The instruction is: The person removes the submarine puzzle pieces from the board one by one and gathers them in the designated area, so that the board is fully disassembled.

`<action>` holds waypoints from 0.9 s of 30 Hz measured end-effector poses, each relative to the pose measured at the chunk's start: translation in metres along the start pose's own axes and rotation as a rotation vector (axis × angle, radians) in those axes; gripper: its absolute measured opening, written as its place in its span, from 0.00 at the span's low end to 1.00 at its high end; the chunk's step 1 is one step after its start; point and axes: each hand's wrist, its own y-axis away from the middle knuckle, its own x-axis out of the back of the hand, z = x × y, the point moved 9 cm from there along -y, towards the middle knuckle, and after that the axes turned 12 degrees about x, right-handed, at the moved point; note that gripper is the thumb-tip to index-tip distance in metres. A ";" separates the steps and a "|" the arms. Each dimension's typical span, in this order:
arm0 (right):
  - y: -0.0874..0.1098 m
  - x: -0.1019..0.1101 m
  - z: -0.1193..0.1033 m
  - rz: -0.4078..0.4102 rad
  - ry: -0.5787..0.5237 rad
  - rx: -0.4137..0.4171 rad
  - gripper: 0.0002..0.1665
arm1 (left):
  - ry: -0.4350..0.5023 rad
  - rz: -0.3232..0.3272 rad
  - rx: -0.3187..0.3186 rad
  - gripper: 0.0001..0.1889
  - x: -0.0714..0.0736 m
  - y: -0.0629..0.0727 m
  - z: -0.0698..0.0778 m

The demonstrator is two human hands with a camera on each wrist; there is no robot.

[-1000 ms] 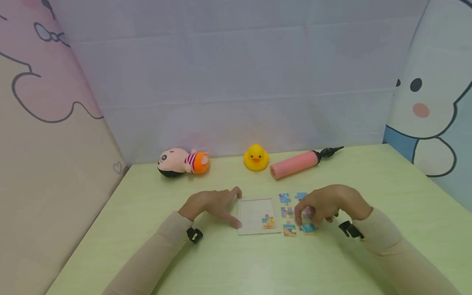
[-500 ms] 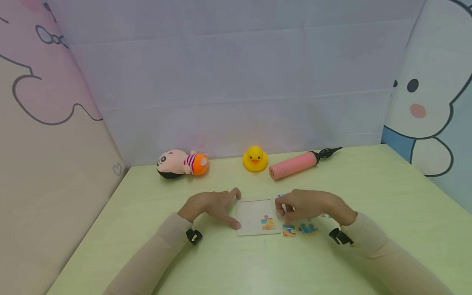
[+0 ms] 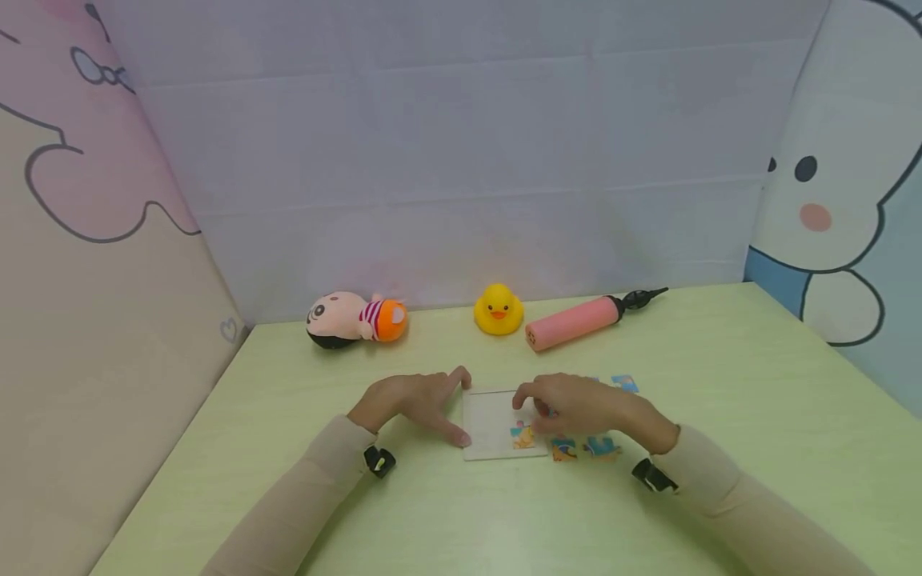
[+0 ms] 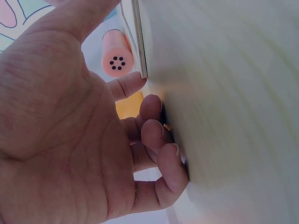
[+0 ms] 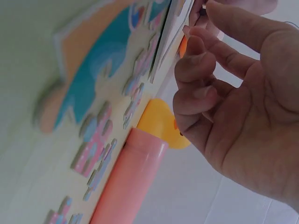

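Note:
In the head view my left hand [image 3: 418, 404] touches the left edge of a pale puzzle tray [image 3: 490, 420], thumb and forefinger spread along it. The left wrist view shows the forefinger against the tray's corner [image 4: 143, 70] and the other fingers bent on the table. One puzzle piece [image 3: 523, 437] lies in the tray's lower right. My right hand [image 3: 579, 404] hovers over the tray's right edge, fingers loosely bent; neither view shows a piece between them. It hides some of the loose puzzle pieces [image 3: 601, 448], which the right wrist view shows lying on the table.
Along the back of the table lie a plush doll [image 3: 356, 320], a yellow rubber duck [image 3: 499, 310] and a pink hand pump [image 3: 576, 322] with a black nozzle. A pale cloth [image 3: 461, 160] hangs behind them. Patterned panels stand at both sides.
My right hand has moved left from the loose pieces to the tray's right edge, uncovering a blue piece at the upper right. My left hand stays at the tray.

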 end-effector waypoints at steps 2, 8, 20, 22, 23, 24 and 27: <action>-0.002 -0.003 0.000 0.009 -0.004 -0.009 0.13 | -0.003 0.004 0.003 0.44 0.000 0.000 0.000; -0.006 -0.016 -0.001 -0.003 -0.056 -0.013 0.12 | -0.003 0.001 0.018 0.43 0.000 -0.001 -0.003; -0.005 -0.027 -0.011 -0.037 -0.169 -0.040 0.10 | -0.007 -0.010 0.016 0.44 0.001 0.002 0.000; -0.005 -0.027 -0.010 -0.033 -0.173 -0.054 0.09 | -0.006 -0.006 0.015 0.43 0.001 0.002 0.000; -0.005 -0.027 -0.010 -0.033 -0.173 -0.061 0.08 | -0.004 -0.004 0.013 0.43 0.001 0.002 0.000; -0.005 -0.028 -0.009 -0.034 -0.177 -0.068 0.08 | -0.003 -0.004 0.013 0.43 0.001 0.002 0.000; -0.006 -0.028 -0.007 -0.038 -0.163 -0.081 0.09 | 0.002 -0.005 0.009 0.43 0.001 0.002 0.000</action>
